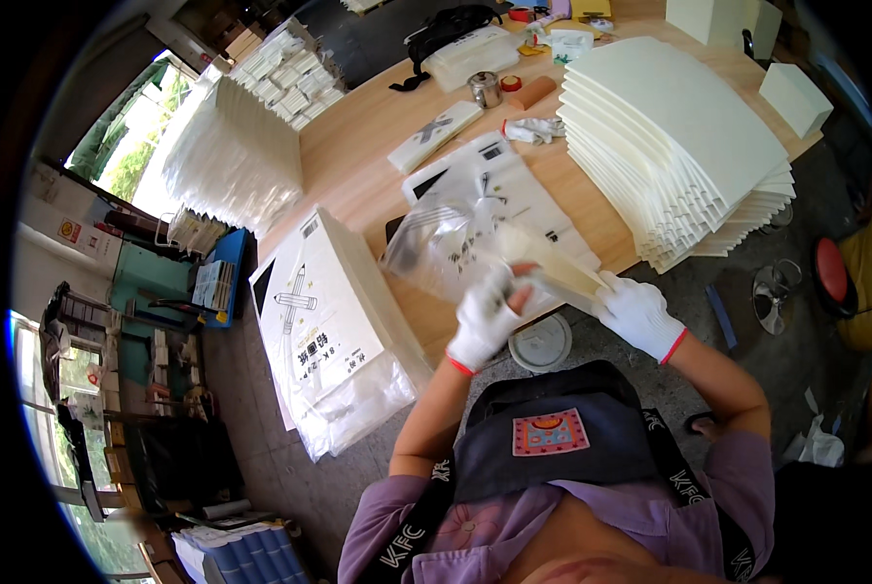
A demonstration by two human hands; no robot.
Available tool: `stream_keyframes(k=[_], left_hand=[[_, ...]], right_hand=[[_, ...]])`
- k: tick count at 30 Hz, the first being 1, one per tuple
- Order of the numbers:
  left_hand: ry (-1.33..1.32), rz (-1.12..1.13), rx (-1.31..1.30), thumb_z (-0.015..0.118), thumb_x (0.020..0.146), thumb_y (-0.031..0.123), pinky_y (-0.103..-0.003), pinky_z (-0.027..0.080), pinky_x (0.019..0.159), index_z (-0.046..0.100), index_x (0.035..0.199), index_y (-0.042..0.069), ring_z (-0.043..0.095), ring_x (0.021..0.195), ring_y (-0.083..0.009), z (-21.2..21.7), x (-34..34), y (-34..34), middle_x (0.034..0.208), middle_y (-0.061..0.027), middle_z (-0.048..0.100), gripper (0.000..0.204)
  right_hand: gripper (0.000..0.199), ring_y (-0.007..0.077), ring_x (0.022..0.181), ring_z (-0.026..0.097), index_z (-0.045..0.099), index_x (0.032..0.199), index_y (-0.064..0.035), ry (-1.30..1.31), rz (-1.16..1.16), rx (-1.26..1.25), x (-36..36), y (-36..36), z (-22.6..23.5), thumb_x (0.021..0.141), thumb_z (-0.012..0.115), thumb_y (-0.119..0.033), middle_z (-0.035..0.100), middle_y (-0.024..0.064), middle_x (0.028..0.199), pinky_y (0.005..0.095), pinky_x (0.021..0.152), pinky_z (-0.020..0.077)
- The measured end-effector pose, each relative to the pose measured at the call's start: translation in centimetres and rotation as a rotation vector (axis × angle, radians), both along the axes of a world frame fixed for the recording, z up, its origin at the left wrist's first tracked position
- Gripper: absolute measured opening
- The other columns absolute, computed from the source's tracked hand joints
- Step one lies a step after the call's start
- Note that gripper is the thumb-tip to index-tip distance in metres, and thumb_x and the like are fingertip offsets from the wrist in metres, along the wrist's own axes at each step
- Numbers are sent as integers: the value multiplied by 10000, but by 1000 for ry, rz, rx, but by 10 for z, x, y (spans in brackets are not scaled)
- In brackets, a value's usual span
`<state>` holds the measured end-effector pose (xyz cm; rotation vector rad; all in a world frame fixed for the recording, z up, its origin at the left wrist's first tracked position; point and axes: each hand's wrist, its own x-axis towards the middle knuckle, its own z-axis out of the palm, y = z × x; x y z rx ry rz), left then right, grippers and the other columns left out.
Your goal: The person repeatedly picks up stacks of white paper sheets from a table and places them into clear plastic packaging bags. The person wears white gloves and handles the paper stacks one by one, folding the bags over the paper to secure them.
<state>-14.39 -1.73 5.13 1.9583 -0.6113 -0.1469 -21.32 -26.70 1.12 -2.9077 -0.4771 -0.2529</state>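
My right hand [640, 316], in a white knit glove with a red cuff, grips the near end of a cream-coloured paper pad [574, 282]. The pad's far end meets a clear plastic bag [446, 248], and blur hides how far inside it reaches. My left hand [487, 319], in a matching glove with bare fingertips showing, is beside the bag's near edge; motion smears its fingers, so its hold is unclear. Under the bag lies a printed plastic sleeve [538, 200] on the wooden table [358, 180].
A stack of bagged paper pads [319, 311] stands at the table's left edge. On the right rises a tall stack of cream sheets [670, 127]. Farther back are a pile of clear bags [232, 156], a metal cup [485, 90] and a spare glove [533, 130]. A round lid [541, 343] sits below the edge.
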Motion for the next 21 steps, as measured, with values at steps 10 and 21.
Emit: stream_keyframes(k=[10,21], left_hand=[[-642,-241,-70,552,653,47,-381,461,560,669,913,106,575,608,-251,-61,-21,-9,788,-64,636,292],[-264,-89,-24,488,701,-93,-323,490,626,632,968,50,613,673,-240,-41,-6,-50,854,-114,669,335]], right_hand=[[339,155,850,659,620,1117,12,637,-10,1354,47,-5,-58,888,577,-235,687,36,991,301,764,504],[378,267,1209,472,608,1136,-71,178,-183,661,47,69,-60,899,532,-354,454,143,1349,387,1051,338]])
